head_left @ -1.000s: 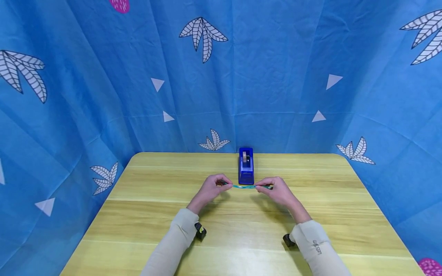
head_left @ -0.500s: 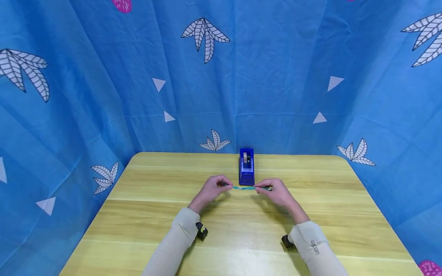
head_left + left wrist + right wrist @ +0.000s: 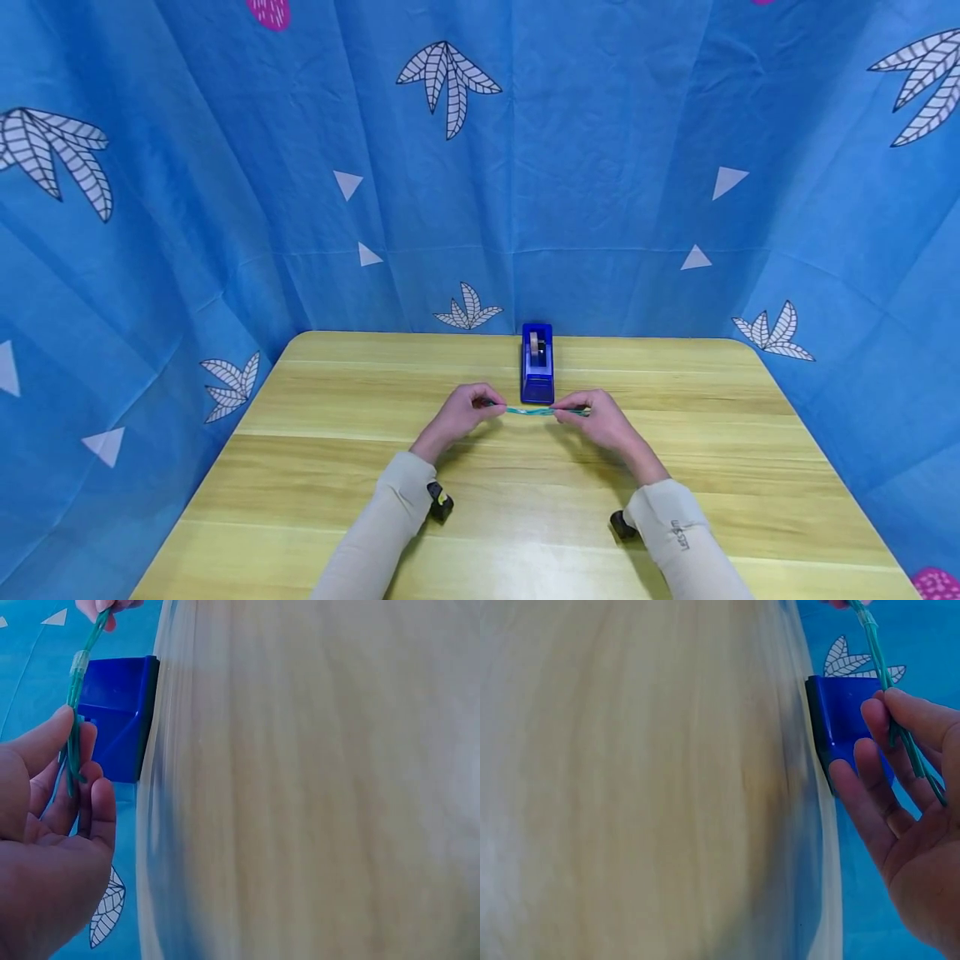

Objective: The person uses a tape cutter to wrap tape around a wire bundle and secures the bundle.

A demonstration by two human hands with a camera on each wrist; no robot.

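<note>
A thin bundle of green wires [image 3: 534, 411] is stretched level above the table between both hands. My left hand [image 3: 461, 417] pinches one end between thumb and fingers; loose wire ends hang past the fingers in the left wrist view. The other end is pinched by my right hand [image 3: 603, 421], its lower fingers loosely spread in the right wrist view, with wire ends trailing toward the palm. Clear tape [image 3: 79, 661] wraps the bundle nearer the left hand. Just beyond the wires stands a blue tape dispenser [image 3: 537, 375] with a roll inside; neither hand touches it.
The wooden table [image 3: 300, 467] spreads around the hands. Its far edge meets a blue patterned curtain [image 3: 585, 183], which also hangs along both sides. A small black wrist device [image 3: 440, 502] sits under the left cuff, another black device [image 3: 621, 525] under the right.
Both hands keep their pinch on the green wires and stay almost in place. The whole scene shifts very slightly in the head view.
</note>
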